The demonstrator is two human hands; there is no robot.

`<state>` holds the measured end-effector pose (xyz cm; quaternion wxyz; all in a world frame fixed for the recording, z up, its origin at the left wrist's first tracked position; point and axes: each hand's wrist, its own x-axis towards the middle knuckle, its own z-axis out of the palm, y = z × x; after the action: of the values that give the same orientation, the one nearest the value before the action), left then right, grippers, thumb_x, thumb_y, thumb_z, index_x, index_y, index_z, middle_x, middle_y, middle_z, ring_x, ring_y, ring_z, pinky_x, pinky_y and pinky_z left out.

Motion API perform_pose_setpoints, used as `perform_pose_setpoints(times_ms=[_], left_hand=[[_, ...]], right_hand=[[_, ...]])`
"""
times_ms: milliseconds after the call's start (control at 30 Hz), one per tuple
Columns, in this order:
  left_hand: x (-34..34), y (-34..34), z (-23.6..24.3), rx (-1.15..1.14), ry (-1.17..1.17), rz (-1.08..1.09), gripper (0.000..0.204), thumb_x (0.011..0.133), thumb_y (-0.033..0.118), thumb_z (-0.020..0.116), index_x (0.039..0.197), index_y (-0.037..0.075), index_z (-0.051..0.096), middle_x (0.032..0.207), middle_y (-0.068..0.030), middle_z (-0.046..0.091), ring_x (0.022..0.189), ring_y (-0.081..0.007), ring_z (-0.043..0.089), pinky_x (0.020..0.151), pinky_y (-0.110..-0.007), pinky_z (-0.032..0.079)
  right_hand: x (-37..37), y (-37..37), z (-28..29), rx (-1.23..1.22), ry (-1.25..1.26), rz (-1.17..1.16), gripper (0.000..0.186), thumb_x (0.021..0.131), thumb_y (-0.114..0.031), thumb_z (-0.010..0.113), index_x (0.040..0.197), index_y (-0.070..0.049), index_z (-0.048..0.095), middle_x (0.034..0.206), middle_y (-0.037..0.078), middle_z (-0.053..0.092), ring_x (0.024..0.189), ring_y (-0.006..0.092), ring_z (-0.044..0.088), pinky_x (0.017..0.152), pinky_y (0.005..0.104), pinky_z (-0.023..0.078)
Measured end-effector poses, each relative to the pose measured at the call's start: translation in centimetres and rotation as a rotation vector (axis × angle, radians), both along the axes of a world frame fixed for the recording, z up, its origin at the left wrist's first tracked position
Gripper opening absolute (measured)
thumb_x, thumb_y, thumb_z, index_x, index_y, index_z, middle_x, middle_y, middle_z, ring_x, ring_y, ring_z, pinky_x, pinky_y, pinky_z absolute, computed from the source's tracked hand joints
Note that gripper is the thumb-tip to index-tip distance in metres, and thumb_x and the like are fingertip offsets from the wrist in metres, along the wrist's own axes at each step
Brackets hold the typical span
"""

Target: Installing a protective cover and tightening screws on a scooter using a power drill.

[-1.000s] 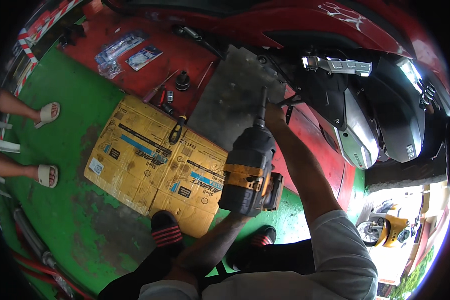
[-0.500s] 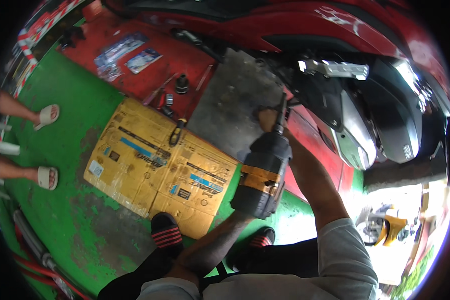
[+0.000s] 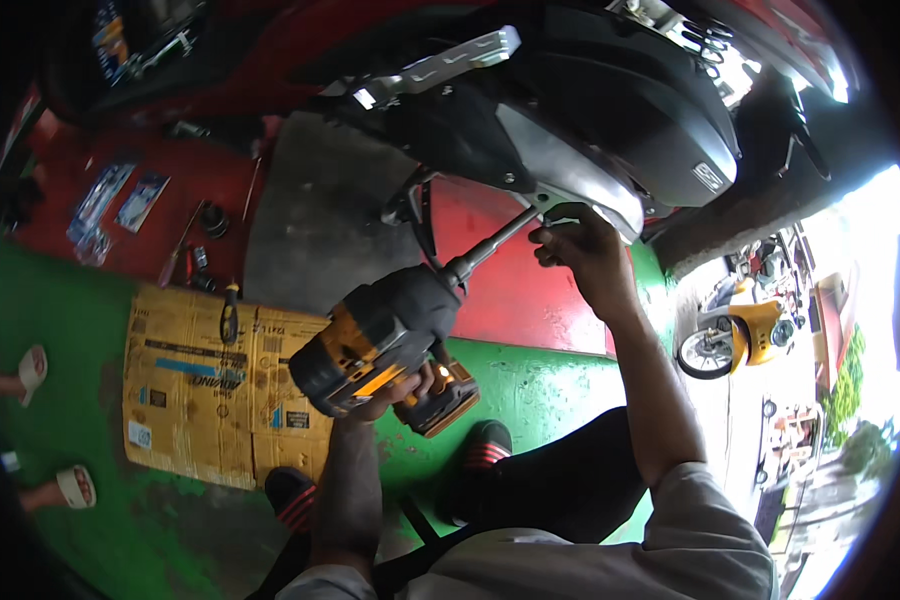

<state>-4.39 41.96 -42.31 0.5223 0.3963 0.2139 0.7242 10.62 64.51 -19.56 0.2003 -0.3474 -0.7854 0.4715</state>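
My left hand (image 3: 400, 390) is wrapped round the grip of a black and orange cordless impact wrench (image 3: 370, 335). A long metal socket extension (image 3: 495, 242) points up and right from its nose. The extension's tip meets or nearly meets the lower edge of a silver cover (image 3: 570, 165) on a dark scooter (image 3: 610, 110); I cannot tell whether they touch. Just right of that tip is my right hand (image 3: 585, 250), its thumb and fingers curled close together. Whatever they may pinch is too small to make out.
A flattened cardboard box (image 3: 195, 400) lies on the green floor with a screwdriver (image 3: 230, 315) at its upper edge. Tools and packets (image 3: 100, 200) rest on a red surface. Another person's sandalled feet (image 3: 75, 487) are at left. A yellow motorbike (image 3: 755, 335) stands outside.
My view has swung right along the scooter. The impact wrench has tilted, its tip now at the silver cover. My right hand has come from beyond the wrench's nose to beside that tip.
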Motion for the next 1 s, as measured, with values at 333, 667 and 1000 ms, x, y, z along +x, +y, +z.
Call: perform_pose_setpoints(times_ms=[333, 667, 1000], left_hand=[[1.5, 1.1, 0.7, 0.063, 0.013, -0.077, 0.044, 0.084, 0.012, 0.061, 0.124, -0.004, 0.05, 0.079, -0.0056, 0.058, 0.072, -0.0124, 0.057, 0.067, -0.029, 0.048], [2.0, 1.5, 1.2, 0.051, 0.047, -0.102, 0.049, 0.086, 0.013, 0.065, 0.129, -0.001, 0.047, 0.088, -0.0109, 0.061, 0.073, -0.0144, 0.059, 0.066, -0.03, 0.048], [-1.7, -0.6, 0.6, 0.148, -0.275, -0.223, 0.05, 0.086, 0.02, 0.071, 0.122, -0.01, 0.054, 0.08, -0.0113, 0.063, 0.061, -0.0134, 0.06, 0.059, -0.031, 0.05]], right_hand=[[4.6, 1.2, 3.2, 0.338, -0.142, 0.011, 0.025, 0.099, -0.009, 0.065, 0.122, -0.002, 0.072, 0.101, 0.008, 0.074, 0.097, 0.0124, 0.069, 0.093, 0.0315, 0.054], [5.8, 0.5, 5.7, 0.28, -0.254, 0.075, 0.022, 0.097, -0.003, 0.067, 0.118, 0.0, 0.074, 0.102, 0.01, 0.077, 0.095, 0.0144, 0.073, 0.091, 0.0317, 0.058], [1.9, -0.7, 4.8, -0.151, 0.149, 0.456, 0.028, 0.089, -0.006, 0.079, 0.115, 0.002, 0.073, 0.1, 0.012, 0.075, 0.092, 0.0213, 0.073, 0.086, 0.0323, 0.061]])
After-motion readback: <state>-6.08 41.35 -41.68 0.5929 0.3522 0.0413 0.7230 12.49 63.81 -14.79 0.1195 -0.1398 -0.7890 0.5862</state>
